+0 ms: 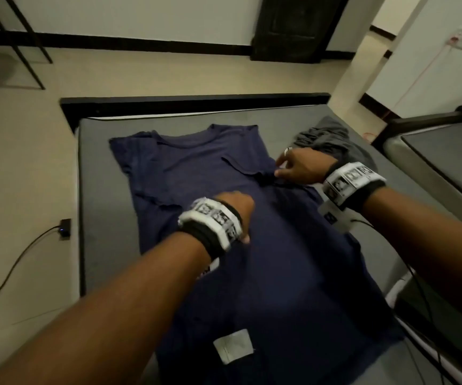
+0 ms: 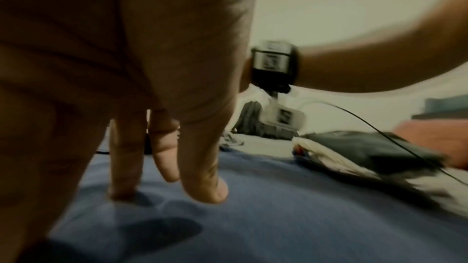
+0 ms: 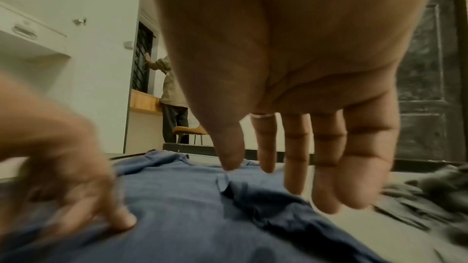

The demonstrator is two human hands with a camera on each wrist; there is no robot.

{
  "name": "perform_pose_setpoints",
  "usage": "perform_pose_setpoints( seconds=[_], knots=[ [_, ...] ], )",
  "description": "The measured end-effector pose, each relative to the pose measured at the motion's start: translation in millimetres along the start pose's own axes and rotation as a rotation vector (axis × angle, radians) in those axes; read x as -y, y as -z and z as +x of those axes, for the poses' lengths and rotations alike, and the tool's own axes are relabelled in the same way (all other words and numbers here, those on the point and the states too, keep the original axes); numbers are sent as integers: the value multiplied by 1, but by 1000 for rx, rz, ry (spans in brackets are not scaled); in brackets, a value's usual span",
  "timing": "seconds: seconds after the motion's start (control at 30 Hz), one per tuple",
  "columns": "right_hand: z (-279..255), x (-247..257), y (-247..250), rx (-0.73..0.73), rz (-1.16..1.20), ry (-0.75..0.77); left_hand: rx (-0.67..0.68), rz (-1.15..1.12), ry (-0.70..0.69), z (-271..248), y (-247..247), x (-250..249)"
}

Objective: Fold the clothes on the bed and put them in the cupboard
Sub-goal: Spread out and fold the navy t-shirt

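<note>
A dark blue T-shirt is spread flat on the bed, collar toward the far end. A grey garment lies crumpled just beside its right shoulder, not yet folded. The folding step is judged to be at an early stage: the right sleeve area has been turned inward. The left hand is released, its straight fingertips pressed on the shirt's middle to hold it in place. The right hand is released as well, its fingers extended just above the folded sleeve edge; nothing is grasped. For the next move, the crease is to be smoothed and the left side folded inward. The cupboard is not identified in these views.
</note>
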State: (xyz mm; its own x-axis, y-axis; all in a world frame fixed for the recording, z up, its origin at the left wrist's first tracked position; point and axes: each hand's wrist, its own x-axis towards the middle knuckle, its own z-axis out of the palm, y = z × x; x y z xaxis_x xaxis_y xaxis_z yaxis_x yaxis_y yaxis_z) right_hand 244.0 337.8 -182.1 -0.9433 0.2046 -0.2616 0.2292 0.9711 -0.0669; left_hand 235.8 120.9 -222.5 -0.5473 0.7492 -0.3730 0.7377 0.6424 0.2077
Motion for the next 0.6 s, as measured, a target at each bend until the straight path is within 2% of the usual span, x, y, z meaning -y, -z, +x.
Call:
perform_pose_setpoints(
  seconds=[0.07, 0.13, 0.23, 0.37, 0.53, 0.6],
  knots=[
    [-46, -24, -11, 42, -46, -75, -16, -103, 54, 18, 22, 14],
    [-88, -48, -32, 115, -101, -214, -54, -248, 141, 44, 41, 28],
    [-136, -64, -75, 220, -110, -369, -243, -502, 283, 92, 38, 44],
    [-149, -65, -105, 67, 13, -387, -282, -848, 427, 132, 19, 47],
    [-160, -55, -104, -24, 168, -445, -272, -815, 474, 140, 11, 35],
    [-178, -46, -105, -56, 246, -484, -269, -733, 439, 136, 9, 31]
  ],
)
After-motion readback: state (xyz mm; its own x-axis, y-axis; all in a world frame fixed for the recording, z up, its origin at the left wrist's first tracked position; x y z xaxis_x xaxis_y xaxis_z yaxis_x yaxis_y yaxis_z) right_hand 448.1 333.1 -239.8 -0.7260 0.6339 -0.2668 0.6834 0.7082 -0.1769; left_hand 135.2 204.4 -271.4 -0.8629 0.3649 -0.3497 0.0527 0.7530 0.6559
